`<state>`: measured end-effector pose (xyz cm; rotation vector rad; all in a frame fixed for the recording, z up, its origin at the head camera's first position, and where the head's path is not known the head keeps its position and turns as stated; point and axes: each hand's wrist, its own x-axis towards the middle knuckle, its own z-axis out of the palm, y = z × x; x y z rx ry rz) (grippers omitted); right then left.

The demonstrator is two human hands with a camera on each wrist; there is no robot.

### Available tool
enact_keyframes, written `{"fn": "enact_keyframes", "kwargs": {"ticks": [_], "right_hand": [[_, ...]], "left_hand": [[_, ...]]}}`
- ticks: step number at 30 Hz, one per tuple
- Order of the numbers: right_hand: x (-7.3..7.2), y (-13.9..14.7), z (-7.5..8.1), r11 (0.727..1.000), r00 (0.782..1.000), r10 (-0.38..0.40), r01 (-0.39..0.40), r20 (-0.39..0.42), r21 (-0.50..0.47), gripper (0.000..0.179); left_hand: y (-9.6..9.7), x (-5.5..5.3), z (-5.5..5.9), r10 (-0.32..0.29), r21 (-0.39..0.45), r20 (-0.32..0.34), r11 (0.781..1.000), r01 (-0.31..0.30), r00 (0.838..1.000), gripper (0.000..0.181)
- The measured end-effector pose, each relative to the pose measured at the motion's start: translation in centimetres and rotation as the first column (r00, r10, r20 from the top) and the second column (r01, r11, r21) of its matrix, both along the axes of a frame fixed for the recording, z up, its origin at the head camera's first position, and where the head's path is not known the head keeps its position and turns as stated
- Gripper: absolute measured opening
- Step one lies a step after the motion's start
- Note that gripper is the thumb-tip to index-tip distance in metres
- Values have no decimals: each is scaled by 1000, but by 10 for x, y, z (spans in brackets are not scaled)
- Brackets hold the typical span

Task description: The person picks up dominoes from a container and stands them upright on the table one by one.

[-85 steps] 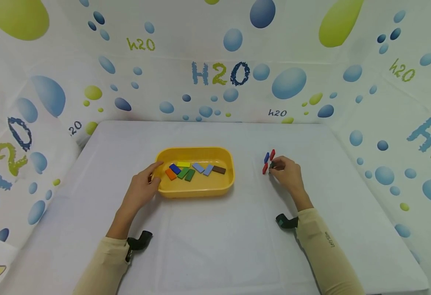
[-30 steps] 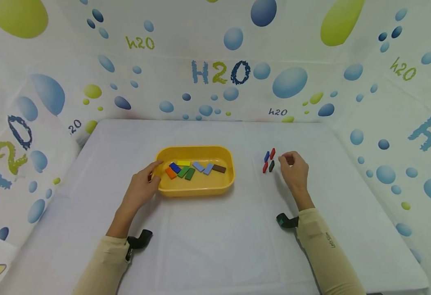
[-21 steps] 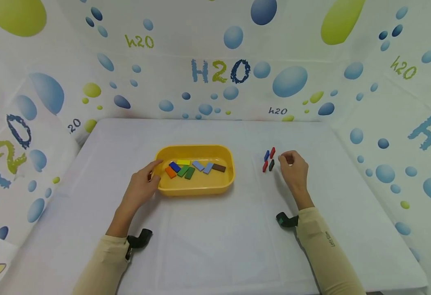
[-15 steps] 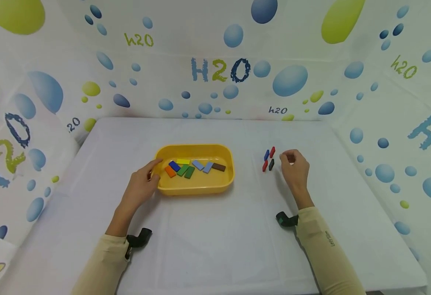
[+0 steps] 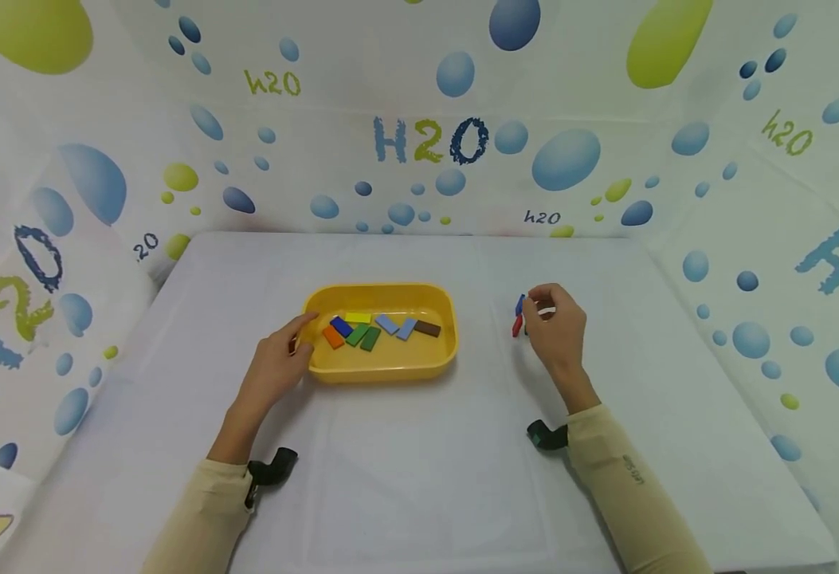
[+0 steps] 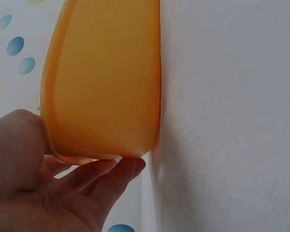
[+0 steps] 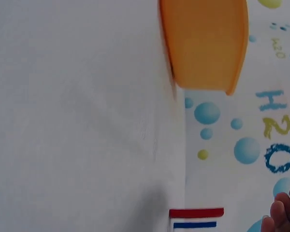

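Note:
At the left end of the yellow tray (image 5: 383,373), my left hand (image 5: 279,356) grips the rim, thumb and fingers around its wall; the left wrist view shows this close up. My right hand (image 5: 558,327) hovers over a small group of upright domino tiles on the right, fingers loosely curved and nothing visible in them. A blue domino (image 5: 519,304) and a red domino (image 5: 516,326) show beside its fingertips; the hand mostly covers the dark green one and hides another red one. In the right wrist view the fingers (image 7: 279,215) are higher than the dominoes.
Inside the tray lie several flat dominoes: orange (image 5: 333,337), dark blue, yellow (image 5: 358,318), green, light blue and brown (image 5: 428,328). A white cloth covers the table (image 5: 390,470). A printed curtain (image 5: 283,151) stands behind and at both sides.
My right hand released the dark green domino, which stands with the two red and one blue, drew off to the right, then moved back left over them. The left hand stays on the tray.

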<state>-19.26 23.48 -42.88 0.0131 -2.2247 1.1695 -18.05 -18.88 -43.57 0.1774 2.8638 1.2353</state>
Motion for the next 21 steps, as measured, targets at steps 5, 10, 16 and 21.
{"fn": "enact_keyframes", "kwargs": {"ticks": [5, 10, 16, 21], "right_hand": [[-2, -24, 10, 996, 995, 91, -91, -32, 21, 9], [-5, -42, 16, 986, 987, 157, -154, -44, 63, 10], [-8, -65, 22, 966, 970, 241, -238, -19, 100, 12], [-11, -82, 23, 939, 950, 313, -310, 9, 150, 18]], "left_hand": [[-1, 1, 0, 1, 12, -2, 1000, -1, 1000, 54], [0, 1, 2, 2, 11, 7, 1000, -2, 1000, 54], [0, 2, 4, 2, 10, 5, 1000, -2, 1000, 54], [0, 2, 3, -2, 6, -8, 1000, 2, 1000, 53]]}}
